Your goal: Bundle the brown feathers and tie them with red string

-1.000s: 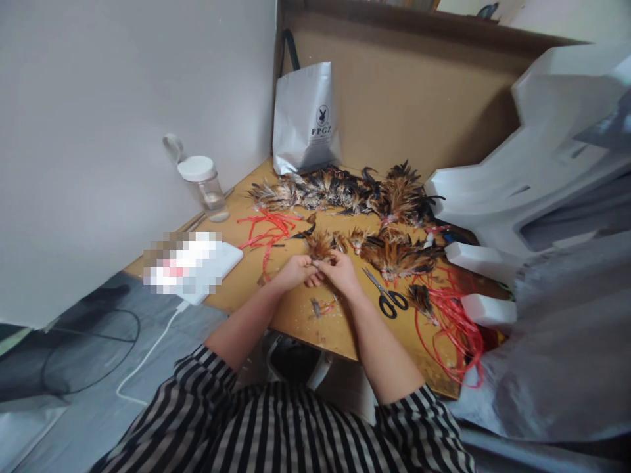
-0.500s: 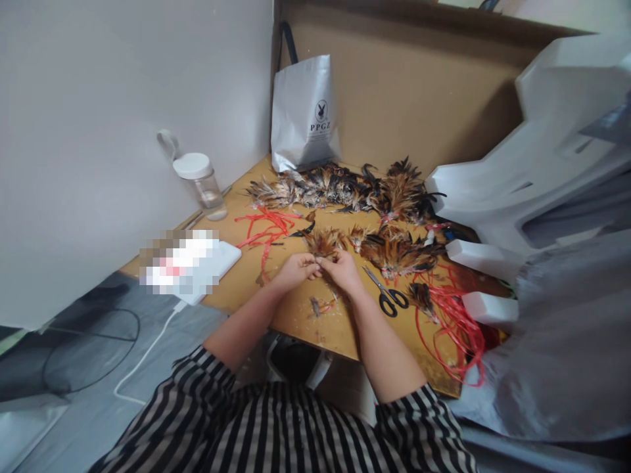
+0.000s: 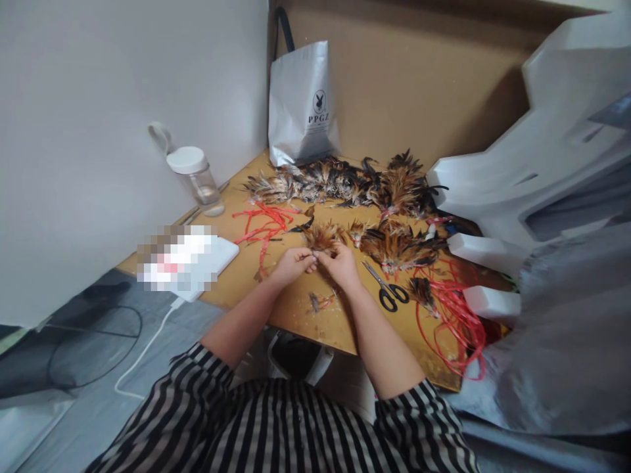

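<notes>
Both hands meet over the wooden table (image 3: 290, 315), fingertips close together at the base of a brown feather bunch (image 3: 323, 235). My left hand (image 3: 296, 264) is closed on the near end of the bunch. My right hand (image 3: 340, 266) pinches the same bunch from the other side. Black-handled scissors (image 3: 387, 288) lie right of my right hand. Further right is a small dark feather bunch (image 3: 422, 294) beside red plastic strips (image 3: 458, 322). More brown feathers (image 3: 401, 246) lie beyond the scissors, and other red strips (image 3: 266, 222) lie to the left.
A long row of feathers (image 3: 335, 182) lies at the back, before a silver bag (image 3: 300, 105). A clear bottle with a white lid (image 3: 200, 180) and a white device (image 3: 221, 256) with a cable are at the left. White foam pieces (image 3: 493, 302) stand at the right.
The camera view has shifted slightly. My hands remain together at the feather bunch, with only a slight change in their fingers.
</notes>
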Tool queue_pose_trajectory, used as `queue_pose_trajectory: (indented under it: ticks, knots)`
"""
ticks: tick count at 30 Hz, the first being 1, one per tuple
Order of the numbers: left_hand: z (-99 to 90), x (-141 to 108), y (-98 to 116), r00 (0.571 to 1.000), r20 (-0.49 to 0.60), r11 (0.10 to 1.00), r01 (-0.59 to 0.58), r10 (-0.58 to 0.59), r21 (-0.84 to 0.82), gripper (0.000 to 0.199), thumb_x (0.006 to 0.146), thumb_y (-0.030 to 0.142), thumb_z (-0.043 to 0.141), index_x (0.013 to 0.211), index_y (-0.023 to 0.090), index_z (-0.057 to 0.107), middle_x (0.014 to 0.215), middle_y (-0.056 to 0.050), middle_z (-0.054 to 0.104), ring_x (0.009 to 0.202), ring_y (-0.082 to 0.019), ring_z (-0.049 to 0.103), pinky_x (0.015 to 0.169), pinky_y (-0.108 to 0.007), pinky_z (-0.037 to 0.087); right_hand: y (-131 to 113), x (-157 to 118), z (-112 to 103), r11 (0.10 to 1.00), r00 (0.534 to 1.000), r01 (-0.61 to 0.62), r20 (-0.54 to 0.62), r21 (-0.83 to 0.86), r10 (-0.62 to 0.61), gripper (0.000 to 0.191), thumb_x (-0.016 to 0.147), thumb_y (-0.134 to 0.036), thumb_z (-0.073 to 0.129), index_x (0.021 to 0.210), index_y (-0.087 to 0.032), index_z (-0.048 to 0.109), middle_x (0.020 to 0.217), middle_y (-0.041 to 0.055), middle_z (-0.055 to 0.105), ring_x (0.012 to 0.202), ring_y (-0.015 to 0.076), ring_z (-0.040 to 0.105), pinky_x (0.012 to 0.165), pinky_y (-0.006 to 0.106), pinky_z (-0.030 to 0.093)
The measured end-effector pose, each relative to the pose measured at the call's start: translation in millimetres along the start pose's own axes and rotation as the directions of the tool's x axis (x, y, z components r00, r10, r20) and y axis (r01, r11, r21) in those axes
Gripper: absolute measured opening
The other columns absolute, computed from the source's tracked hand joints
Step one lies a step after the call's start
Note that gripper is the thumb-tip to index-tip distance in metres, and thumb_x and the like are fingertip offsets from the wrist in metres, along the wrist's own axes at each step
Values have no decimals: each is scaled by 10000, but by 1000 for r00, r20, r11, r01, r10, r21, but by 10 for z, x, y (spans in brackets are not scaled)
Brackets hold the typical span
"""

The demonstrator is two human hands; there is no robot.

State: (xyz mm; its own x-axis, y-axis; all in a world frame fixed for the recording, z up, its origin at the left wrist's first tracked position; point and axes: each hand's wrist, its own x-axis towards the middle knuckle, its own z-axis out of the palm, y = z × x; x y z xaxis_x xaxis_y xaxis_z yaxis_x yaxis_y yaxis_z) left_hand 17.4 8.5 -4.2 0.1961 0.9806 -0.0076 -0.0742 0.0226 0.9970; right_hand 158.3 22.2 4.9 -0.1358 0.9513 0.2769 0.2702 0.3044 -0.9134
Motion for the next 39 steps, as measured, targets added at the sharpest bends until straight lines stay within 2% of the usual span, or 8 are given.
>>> queue_pose_trajectory:
  ticks: [4,7,12,16,21,26,30,39]
  knots:
    - [-31,13,7,997,-40,966,48,-60,-253,168,660,246,657,726,93,632,623,-43,637,573,-92,577,580,-196,446,-62,-12,-10,995,997,54,-59,83,-49,284,692,-342,588,926,-186,545,695,-2,554,575,109,492,559,239,411]
    - [-66,22,7,997,-22,893,59,-76,-446,198,661,243,672,787,94,640,767,-80,668,709,-115,612,677,-216,463,-106,-40,-11,989,987,135,-80,-68,-140,318,701,-343,591,979,-197,542,785,21,550,638,121,498,618,258,424]
    - [-106,36,0,996,40,810,84,-75,-580,165,692,190,646,823,91,646,848,-108,673,803,-151,627,710,-236,467,-161,-89,31,898,952,300,47,-323,-301,307,724,-315,582,1003,-195,536,887,67,546,807,186,511,739,308,409]
    - [-97,46,-8,995,31,794,98,-99,-599,137,693,169,638,800,84,645,823,-107,676,801,-160,631,702,-233,466,-189,-104,77,821,935,349,114,-451,-335,293,730,-311,579,987,-184,521,911,90,542,862,218,496,762,328,386]
    - [-71,43,-41,994,70,803,106,-80,-586,160,682,175,650,815,87,648,827,-112,675,834,-183,626,761,-283,463,-171,-99,117,762,945,309,95,-569,-312,230,756,-287,530,955,-175,507,874,79,543,838,210,496,747,319,367]
    - [-43,11,-39,990,122,839,131,-77,-528,177,666,208,672,789,81,657,811,-111,675,827,-179,622,797,-300,456,-127,-88,98,758,959,253,50,-601,-280,150,752,-265,504,876,-180,504,820,56,549,761,182,499,687,281,361]
    - [-26,-18,-3,989,119,871,134,-87,-473,207,653,228,684,786,71,661,781,-106,676,792,-171,624,805,-303,458,-119,-89,71,763,965,224,32,-606,-259,139,740,-289,508,834,-186,503,788,44,553,722,172,494,647,266,350]
    - [-50,-27,13,983,143,856,168,-111,-489,180,673,190,671,807,72,653,803,-113,675,770,-159,628,811,-319,463,-138,-96,49,778,957,265,57,-569,-284,149,736,-315,526,812,-187,518,755,32,556,709,161,494,645,256,348]
